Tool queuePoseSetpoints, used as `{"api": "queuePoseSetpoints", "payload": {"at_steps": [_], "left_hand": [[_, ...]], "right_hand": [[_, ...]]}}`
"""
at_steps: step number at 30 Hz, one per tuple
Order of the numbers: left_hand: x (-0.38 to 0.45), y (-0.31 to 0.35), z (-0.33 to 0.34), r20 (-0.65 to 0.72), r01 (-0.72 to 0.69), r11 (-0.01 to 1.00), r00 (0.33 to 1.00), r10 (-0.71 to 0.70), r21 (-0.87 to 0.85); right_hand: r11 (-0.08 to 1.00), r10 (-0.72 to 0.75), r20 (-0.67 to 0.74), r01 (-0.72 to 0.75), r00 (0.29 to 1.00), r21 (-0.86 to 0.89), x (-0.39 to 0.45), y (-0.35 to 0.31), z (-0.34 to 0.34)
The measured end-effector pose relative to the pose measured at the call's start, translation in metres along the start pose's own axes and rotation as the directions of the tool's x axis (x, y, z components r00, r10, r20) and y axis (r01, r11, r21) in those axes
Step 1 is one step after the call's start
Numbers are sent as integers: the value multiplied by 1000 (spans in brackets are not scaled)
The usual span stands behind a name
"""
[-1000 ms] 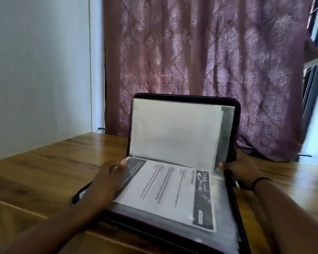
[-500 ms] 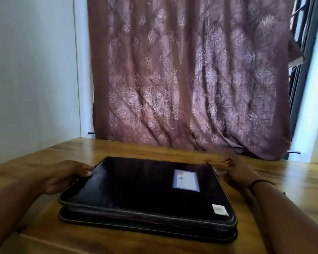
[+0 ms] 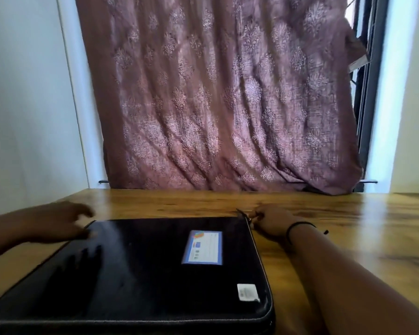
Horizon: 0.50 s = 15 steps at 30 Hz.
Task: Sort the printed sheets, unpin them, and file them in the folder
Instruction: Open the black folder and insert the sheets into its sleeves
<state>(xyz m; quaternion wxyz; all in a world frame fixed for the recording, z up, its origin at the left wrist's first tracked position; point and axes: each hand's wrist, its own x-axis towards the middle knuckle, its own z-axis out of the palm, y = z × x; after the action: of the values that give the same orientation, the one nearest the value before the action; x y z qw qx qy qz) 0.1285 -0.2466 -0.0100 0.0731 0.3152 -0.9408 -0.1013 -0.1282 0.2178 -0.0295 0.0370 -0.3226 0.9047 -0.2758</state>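
Note:
The black zip folder (image 3: 140, 274) lies closed and flat on the wooden table (image 3: 348, 226), with a blue label and a small white sticker on its cover. No printed sheets show; they are hidden inside. My right hand (image 3: 269, 222) sits at the folder's far right corner and pinches the zipper pull (image 3: 246, 215). My left hand (image 3: 65, 221) is blurred at the far left corner, fingers spread and relaxed, touching the folder's edge.
A patterned mauve curtain (image 3: 218, 97) hangs behind the table's far edge. A white wall stands on the left and a dark window frame (image 3: 365, 117) on the right. Bare tabletop lies right of the folder.
One second ago the folder stood open with a printed sheet showing. It is now closed flat, my right hand has taken the zipper pull, and my left hand has shifted along the far left corner.

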Motion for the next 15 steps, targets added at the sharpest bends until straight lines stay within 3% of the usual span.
{"api": "queuePoseSetpoints", "payload": {"at_steps": [1,2,5,11,13,15], "left_hand": [[-73,103,-32,46,-123,985,992,118,119],[-121,159,-40,95,-174,977,982,163,126],[-114,252,-31,93,-361,932,929,359,8],[-70,372,44,309,-171,927,909,279,-334],[-63,388,59,326,-143,920,906,270,-365],[-53,396,68,263,-112,939,943,203,-326]], "right_hand": [[1000,-7,2,7,1000,-5,-2,-2,1],[1000,-21,0,21,1000,-16,-2,-4,1],[999,-20,-8,21,1000,33,-6,-6,-1],[965,48,-56,-32,997,261,-14,6,-14],[971,32,-74,-14,997,239,-12,6,-15],[981,-7,-97,26,995,193,-11,5,-16]]}}
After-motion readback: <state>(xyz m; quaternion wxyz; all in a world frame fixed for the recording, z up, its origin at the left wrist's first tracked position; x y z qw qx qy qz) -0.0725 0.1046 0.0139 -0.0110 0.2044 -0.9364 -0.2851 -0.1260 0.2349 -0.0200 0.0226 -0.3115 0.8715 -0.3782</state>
